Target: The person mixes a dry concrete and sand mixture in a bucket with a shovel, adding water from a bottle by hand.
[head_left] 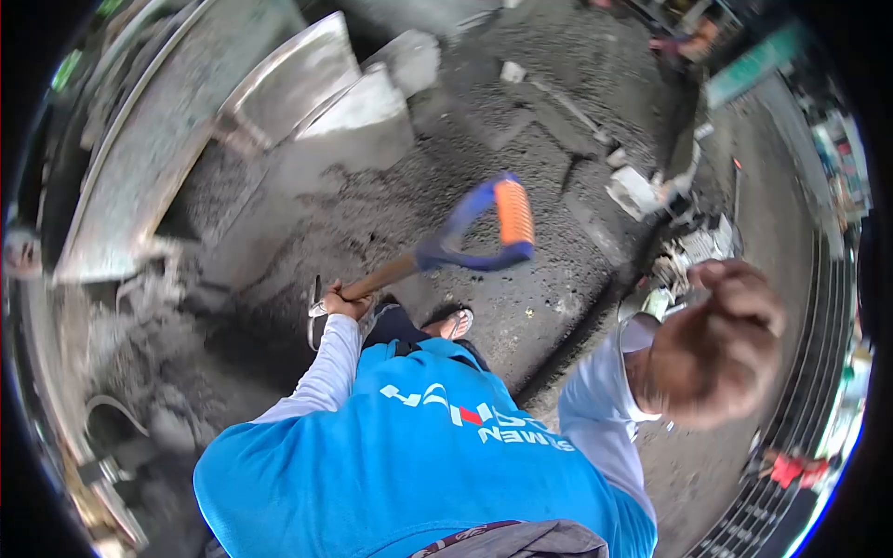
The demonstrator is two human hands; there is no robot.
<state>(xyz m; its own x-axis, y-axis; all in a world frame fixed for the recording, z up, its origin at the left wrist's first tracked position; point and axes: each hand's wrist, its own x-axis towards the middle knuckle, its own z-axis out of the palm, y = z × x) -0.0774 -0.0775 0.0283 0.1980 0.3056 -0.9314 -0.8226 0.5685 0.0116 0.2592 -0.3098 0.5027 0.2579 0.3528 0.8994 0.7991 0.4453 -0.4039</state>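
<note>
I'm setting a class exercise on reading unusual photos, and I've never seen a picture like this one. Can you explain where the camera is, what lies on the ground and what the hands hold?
This is one picture from a wide-angle camera worn on a person's head, looking down, which is why the edges are round and bent. The blue shirt at the bottom is the wearer's own body. Their left hand grips the wooden shaft of a shovel with a blue and orange handle. Their right hand is raised near the lens and blurred; it seems to hold nothing. The ground is grey grit, with grey slabs ahead.
</note>
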